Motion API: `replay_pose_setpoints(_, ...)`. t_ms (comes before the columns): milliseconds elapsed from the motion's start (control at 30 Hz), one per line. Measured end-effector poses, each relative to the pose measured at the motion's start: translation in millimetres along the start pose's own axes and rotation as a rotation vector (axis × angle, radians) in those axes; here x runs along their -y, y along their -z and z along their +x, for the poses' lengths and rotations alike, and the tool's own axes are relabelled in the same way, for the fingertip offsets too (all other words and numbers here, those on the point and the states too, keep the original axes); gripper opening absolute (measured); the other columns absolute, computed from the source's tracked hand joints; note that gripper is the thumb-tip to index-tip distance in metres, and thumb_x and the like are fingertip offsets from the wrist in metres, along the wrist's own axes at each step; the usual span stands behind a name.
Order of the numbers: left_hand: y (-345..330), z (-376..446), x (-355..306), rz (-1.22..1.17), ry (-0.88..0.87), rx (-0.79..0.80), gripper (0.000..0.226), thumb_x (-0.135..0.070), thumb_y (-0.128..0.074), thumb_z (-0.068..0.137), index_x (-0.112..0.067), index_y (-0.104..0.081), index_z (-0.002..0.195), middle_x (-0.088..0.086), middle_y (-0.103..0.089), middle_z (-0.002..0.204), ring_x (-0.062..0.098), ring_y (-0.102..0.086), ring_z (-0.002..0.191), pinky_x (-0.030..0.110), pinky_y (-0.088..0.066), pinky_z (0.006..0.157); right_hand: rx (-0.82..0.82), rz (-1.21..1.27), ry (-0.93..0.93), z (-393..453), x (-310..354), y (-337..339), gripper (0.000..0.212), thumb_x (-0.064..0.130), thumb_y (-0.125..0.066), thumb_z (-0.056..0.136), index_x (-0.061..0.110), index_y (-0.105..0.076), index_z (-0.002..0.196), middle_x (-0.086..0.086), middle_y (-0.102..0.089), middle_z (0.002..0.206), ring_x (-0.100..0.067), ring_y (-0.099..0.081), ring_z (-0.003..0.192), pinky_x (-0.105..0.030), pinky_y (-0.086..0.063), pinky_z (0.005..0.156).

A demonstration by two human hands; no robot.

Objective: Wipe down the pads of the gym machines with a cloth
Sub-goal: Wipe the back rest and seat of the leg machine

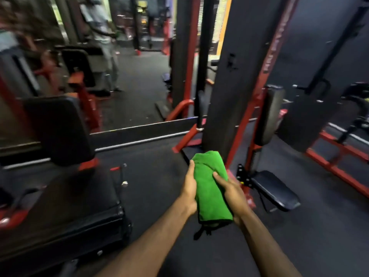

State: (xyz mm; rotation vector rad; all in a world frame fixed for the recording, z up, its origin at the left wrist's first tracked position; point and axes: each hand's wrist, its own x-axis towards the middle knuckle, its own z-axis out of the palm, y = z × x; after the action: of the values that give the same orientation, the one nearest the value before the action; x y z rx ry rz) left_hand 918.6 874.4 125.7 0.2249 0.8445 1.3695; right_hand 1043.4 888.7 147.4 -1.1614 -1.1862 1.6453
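Both hands gripping one folded green cloth (211, 186), held in mid-air above dark floor: left hand (189, 188) along its left edge, right hand (232, 193) on its right. Black seat pad (276, 189) just right; black back pad (60, 130) well left.

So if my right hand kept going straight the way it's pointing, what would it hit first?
The right hand already grips the green cloth. Beyond that, probably the tall grey weight-stack column, though depth is unclear.

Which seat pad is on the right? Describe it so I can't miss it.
Find the tall dark column with red frame edges ahead. At its base, low and right of the green cloth, sits a small dark seat pad. Unlike the upright pad above it, it lies flat.
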Motion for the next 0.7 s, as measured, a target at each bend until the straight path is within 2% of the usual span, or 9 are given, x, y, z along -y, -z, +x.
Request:
replay_pose_setpoints(100, 26.8, 15.7, -30.3, -0.089, -0.098, -0.105, 0.078, -0.071, -0.039, 0.096, -0.004, -0.07, 0.124, 0.02, -0.073, 0.116, 0.029, -0.074, 0.097, 0.037, -0.061, 0.077, 0.143, 0.002, -0.014, 35.9, -2.1, -37.1, 0.025, 0.024, -0.069, 0.097, 0.011, -0.077, 0.117, -0.011, -0.078, 0.114, -0.03, -0.073, 0.111, -0.054, -0.053, 0.106)
replay_pose_setpoints(233, 73.2, 35.9, -71.9, -0.161, -0.214, -0.253, 0.082, -0.074, -0.052, 0.089, -0.006, -0.067, 0.132, 0.021, -0.068, 0.128, 0.033, -0.07, 0.11, 0.042, -0.06, 0.084, 0.3, 0.008, -0.079, 70.3, -0.2, -96.1, 0.021, 0.022, -0.066, 0.098, 0.01, -0.076, 0.113, 0.004, -0.081, 0.102, -0.016, -0.077, 0.097, -0.036, -0.06, 0.092)
replay_pose_setpoints(333, 100.4, 44.7, -106.6, -0.214, -0.305, -0.356, 0.083, -0.074, -0.057, 0.085, -0.005, -0.069, 0.13, 0.022, -0.068, 0.128, 0.034, -0.07, 0.11, 0.043, -0.059, 0.087, 0.423, 0.015, -0.182, 97.5, -3.8, -140.4, 0.035, 0.029, -0.067, 0.097, 0.008, -0.074, 0.124, -0.013, -0.076, 0.119, -0.032, -0.071, 0.115, -0.052, -0.051, 0.108)
replay_pose_setpoints(400, 121.6, 50.0, -124.3, -0.269, -0.348, -0.456, 0.088, -0.077, -0.066, 0.074, -0.006, -0.071, 0.126, 0.023, -0.07, 0.123, 0.036, -0.07, 0.11, 0.048, -0.059, 0.091, 0.506, -0.008, -0.235, 111.8, -5.5, -169.2, 0.037, 0.031, -0.067, 0.097, 0.008, -0.074, 0.124, -0.016, -0.074, 0.121, -0.035, -0.07, 0.116, -0.052, -0.051, 0.108)
replay_pose_setpoints(433, 133.1, 50.7, -133.0, -0.28, -0.377, -0.528, 0.083, -0.074, -0.066, 0.077, -0.005, -0.073, 0.122, 0.022, -0.072, 0.118, 0.037, -0.071, 0.106, 0.049, -0.059, 0.09, 0.544, -0.039, -0.258, 117.9, -6.6, -186.0, 0.037, 0.031, -0.067, 0.097, 0.007, -0.073, 0.125, -0.016, -0.075, 0.12, -0.035, -0.071, 0.114, -0.05, -0.053, 0.105)
replay_pose_setpoints(533, 148.6, 46.4, -157.5, -0.187, -0.485, -0.746, 0.051, -0.048, -0.047, 0.103, -0.005, -0.075, 0.104, 0.016, -0.076, 0.1, 0.026, -0.073, 0.084, 0.034, -0.061, 0.075, 0.599, -0.076, -0.219, 132.2, -6.3, -225.0, 0.031, 0.023, -0.062, 0.101, 0.006, -0.07, 0.126, -0.016, -0.076, 0.116, -0.034, -0.072, 0.111, -0.045, -0.058, 0.097)
replay_pose_setpoints(600, 164.2, 35.7, -171.6, -0.034, -0.529, -0.932, 0.04, -0.036, -0.043, 0.107, -0.007, -0.069, 0.111, 0.009, -0.072, 0.098, 0.016, -0.069, 0.08, 0.021, -0.057, 0.067, 0.648, -0.093, -0.211, 140.4, -16.8, -254.5, 0.027, 0.018, -0.058, 0.104, 0.006, -0.069, 0.126, -0.018, -0.075, 0.117, -0.038, -0.07, 0.114, -0.05, -0.055, 0.101)
replay_pose_setpoints(633, 172.5, 25.9, -175.0, 0.037, -0.55, -1.006, 0.038, -0.038, -0.044, 0.106, -0.009, -0.067, 0.115, 0.007, -0.072, 0.102, 0.017, -0.069, 0.087, 0.023, -0.057, 0.072, 0.675, -0.11, -0.215, 141.2, -24.6, -264.9, 0.026, 0.016, -0.057, 0.104, 0.006, -0.069, 0.125, -0.018, -0.075, 0.118, -0.039, -0.069, 0.114, -0.052, -0.054, 0.102)
replay_pose_setpoints(700, 202.5, 3.2, -176.0, 0.227, -0.624, -1.109, 0.047, -0.05, -0.05, 0.094, -0.014, -0.065, 0.12, 0.008, -0.072, 0.114, 0.024, -0.068, 0.105, 0.037, -0.055, 0.095, 0.719, -0.139, -0.248, 139.2, -38.6, -284.5, 0.026, 0.017, -0.056, 0.105, 0.007, -0.069, 0.125, -0.019, -0.075, 0.117, -0.04, -0.07, 0.113, -0.056, -0.054, 0.102)
